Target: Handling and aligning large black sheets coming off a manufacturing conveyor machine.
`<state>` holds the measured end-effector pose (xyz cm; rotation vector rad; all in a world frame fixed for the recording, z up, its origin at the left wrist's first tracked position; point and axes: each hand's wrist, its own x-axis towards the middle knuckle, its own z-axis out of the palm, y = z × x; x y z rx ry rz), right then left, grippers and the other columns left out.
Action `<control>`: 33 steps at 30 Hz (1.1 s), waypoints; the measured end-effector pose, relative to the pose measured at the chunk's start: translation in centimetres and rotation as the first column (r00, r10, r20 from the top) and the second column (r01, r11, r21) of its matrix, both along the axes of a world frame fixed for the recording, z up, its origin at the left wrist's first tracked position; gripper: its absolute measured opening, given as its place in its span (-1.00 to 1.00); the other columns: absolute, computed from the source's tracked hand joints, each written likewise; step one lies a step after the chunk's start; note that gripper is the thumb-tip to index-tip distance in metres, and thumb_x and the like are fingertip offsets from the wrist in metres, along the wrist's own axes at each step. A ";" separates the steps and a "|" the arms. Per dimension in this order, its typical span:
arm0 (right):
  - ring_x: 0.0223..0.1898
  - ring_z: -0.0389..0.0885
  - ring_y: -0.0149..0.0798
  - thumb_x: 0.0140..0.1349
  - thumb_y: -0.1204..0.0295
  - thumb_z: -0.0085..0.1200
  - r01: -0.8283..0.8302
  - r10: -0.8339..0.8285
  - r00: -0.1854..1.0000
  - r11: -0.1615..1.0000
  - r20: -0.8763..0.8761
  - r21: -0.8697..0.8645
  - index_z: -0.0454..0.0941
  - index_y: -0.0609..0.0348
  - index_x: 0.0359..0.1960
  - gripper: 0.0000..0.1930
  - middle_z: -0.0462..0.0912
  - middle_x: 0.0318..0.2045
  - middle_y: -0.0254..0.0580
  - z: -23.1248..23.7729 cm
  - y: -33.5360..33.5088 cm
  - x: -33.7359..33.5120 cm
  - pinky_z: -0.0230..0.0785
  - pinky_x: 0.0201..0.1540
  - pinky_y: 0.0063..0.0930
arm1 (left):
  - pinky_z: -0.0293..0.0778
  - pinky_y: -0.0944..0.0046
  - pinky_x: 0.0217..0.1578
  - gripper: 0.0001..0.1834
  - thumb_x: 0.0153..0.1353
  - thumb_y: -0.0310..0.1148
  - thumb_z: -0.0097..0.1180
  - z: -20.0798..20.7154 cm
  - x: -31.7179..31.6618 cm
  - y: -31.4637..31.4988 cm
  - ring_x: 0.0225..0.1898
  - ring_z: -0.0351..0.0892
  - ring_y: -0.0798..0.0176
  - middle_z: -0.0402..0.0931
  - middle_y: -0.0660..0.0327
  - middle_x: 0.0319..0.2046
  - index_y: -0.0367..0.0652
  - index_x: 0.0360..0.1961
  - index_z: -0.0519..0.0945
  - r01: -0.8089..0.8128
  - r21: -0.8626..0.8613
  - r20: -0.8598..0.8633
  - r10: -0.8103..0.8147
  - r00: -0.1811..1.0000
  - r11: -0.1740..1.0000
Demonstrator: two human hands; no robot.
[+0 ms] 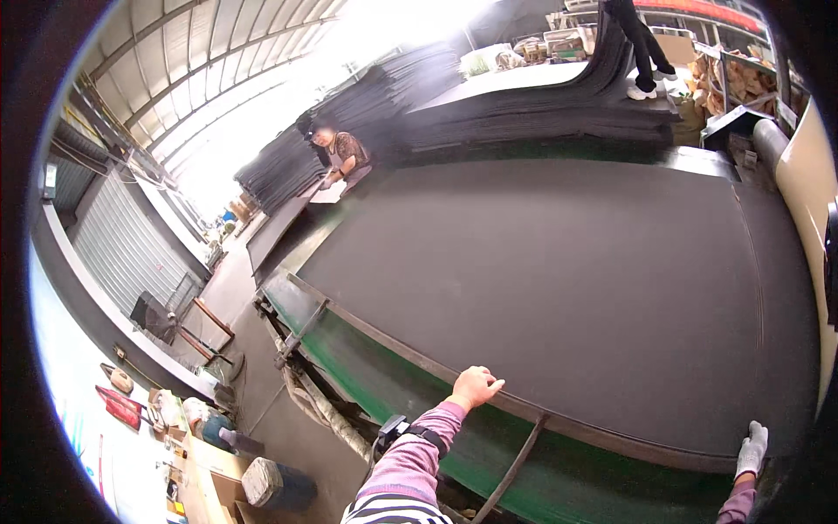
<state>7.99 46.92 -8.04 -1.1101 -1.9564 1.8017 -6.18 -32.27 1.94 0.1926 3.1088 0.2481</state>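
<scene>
A wide black sheet (541,262) lies flat on a long table with a green surface (384,354) along its near side. My bare left hand (477,387) rests at the brown rail (602,433) that runs along the sheet's near edge. Its fingers are curled over the rail, and the thumb points right. In a white glove, my right hand (752,450) lies at the sheet's near right corner, fingers stretched forward with nothing visible in them. A dark device is strapped to my left forearm.
Stacks of black sheets (524,122) stand behind the table. A co-worker (342,159) is at the far left corner; another person's legs (644,48) show at the top right. A large roller (772,144) sits at the right. A blue bin (279,485) stands on the floor at lower left.
</scene>
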 end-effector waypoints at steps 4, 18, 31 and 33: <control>0.52 0.09 -0.12 0.47 0.16 0.01 0.068 -0.070 0.998 0.986 0.006 0.151 0.05 0.25 0.53 -0.27 0.16 0.52 -0.07 -0.9 4.0 1.5 -0.01 0.48 -0.21 | 0.51 0.07 0.13 -0.50 0.32 0.17 0.07 -0.7 0.9 3.1 0.05 0.59 0.03 0.67 0.17 -0.03 0.02 -0.16 0.82 0.160 0.069 0.139 -0.169 0.976 0.985; 0.08 0.66 -0.13 0.33 0.44 0.19 -0.274 0.285 0.951 0.598 0.120 0.753 0.68 0.11 0.02 -0.75 0.71 0.02 -0.08 12.6 -20.8 18.6 0.46 0.21 -0.34 | 0.50 -0.03 0.10 -0.32 0.28 0.32 0.02 0.7 4.7 25.6 0.06 0.51 -0.10 0.60 0.02 -0.07 -0.10 -0.17 0.82 0.377 0.122 0.278 -0.397 0.875 0.918; -0.01 0.73 -0.12 0.34 0.30 0.09 -0.550 0.532 0.824 0.665 0.196 0.505 0.68 0.08 0.02 -0.71 0.75 -0.04 -0.16 14.6 -28.6 20.3 0.58 0.04 -0.39 | 0.38 0.06 0.26 -0.57 0.24 0.05 0.21 -4.0 2.4 12.7 0.18 0.54 -0.05 0.62 -0.05 0.10 -0.09 -0.14 0.77 0.215 0.484 0.105 -0.300 0.948 0.848; -0.11 0.74 -0.12 0.39 0.25 0.05 -0.581 0.492 0.814 0.663 0.309 0.472 0.64 0.00 0.08 -0.69 0.76 -0.10 -0.22 13.7 -28.0 21.7 0.61 -0.06 -0.35 | 0.39 0.02 0.22 -0.64 0.19 -0.01 0.29 -2.9 1.7 11.0 0.12 0.56 -0.04 0.66 -0.02 -0.01 -0.06 -0.25 0.83 0.235 0.436 0.056 -0.286 0.957 0.869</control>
